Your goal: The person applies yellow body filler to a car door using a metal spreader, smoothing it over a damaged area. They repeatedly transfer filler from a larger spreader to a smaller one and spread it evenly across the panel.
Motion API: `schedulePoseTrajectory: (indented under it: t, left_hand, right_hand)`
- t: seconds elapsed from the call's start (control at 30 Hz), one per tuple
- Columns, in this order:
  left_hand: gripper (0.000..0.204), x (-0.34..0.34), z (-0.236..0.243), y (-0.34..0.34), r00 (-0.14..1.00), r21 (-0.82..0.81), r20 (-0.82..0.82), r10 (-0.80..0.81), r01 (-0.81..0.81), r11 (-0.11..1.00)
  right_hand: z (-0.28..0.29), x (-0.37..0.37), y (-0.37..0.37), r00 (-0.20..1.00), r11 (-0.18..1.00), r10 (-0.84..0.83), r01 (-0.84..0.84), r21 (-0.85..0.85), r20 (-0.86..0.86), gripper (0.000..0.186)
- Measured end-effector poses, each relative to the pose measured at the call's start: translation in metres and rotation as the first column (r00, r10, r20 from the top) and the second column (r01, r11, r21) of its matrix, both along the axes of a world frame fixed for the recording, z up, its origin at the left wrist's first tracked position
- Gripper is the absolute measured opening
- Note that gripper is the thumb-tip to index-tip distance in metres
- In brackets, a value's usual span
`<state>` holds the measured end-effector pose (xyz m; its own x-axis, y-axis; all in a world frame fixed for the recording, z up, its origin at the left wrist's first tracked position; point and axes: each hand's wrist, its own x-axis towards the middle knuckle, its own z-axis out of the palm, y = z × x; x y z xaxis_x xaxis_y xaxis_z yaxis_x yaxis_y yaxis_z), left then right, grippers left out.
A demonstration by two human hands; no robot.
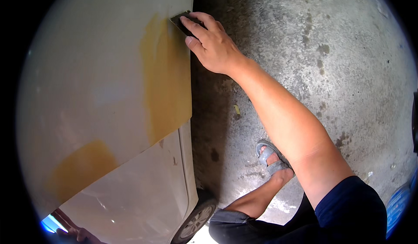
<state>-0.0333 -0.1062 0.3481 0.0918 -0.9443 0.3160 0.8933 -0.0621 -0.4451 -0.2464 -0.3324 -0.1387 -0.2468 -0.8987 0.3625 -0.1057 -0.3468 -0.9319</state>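
Observation:
My right hand presses a dark, thin, flat piece that looks like sandpaper against the edge of a pale car body panel. Its fingers lie across the piece, with the thumb just below it. Directly under and beside them, a long yellowish filler patch runs down the panel's right side. Lower left on the same panel is a second, rounded yellow patch. My left hand cannot be made out; the dark hand-like shape in the lower left corner looks like a reflection.
Below a seam, another pale panel meets a wheel at the bottom. To the right lies a stained concrete floor, where my sandalled foot stands. A blue object shows at the lower right rim.

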Motion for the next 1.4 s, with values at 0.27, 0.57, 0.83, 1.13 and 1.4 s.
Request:
schedulePoseTrajectory:
  t: [0.27,0.57,0.83,1.13,1.4]
  left_hand:
    - [0.025,-0.001,0.004,0.002,1.000,0.021,0.002,-0.004,0.004,1.000]
    - [0.030,0.001,0.007,0.004,0.999,0.038,0.023,-0.022,0.021,0.999]
    - [0.036,0.000,0.009,0.003,0.997,0.053,0.065,-0.028,0.025,0.998]
    - [0.042,-0.008,0.000,-0.002,0.987,0.072,0.151,-0.056,0.045,0.996]
    - [0.048,-0.029,-0.018,-0.010,0.928,0.161,0.364,-0.085,0.027,0.987]
  right_hand:
    - [0.006,0.028,0.063,0.997,0.996,0.073,-0.074,-0.059,-0.016,0.045]
    - [0.016,0.067,0.155,0.968,0.968,0.250,-0.251,0.013,0.037,0.052]
    - [0.016,0.075,0.215,0.926,0.925,0.372,-0.376,0.053,0.071,0.052]
    - [-0.028,0.036,0.151,0.968,0.977,0.192,-0.204,0.059,0.161,0.045]
    - [-0.035,0.002,0.009,1.000,0.998,0.020,-0.019,-0.060,0.012,0.045]
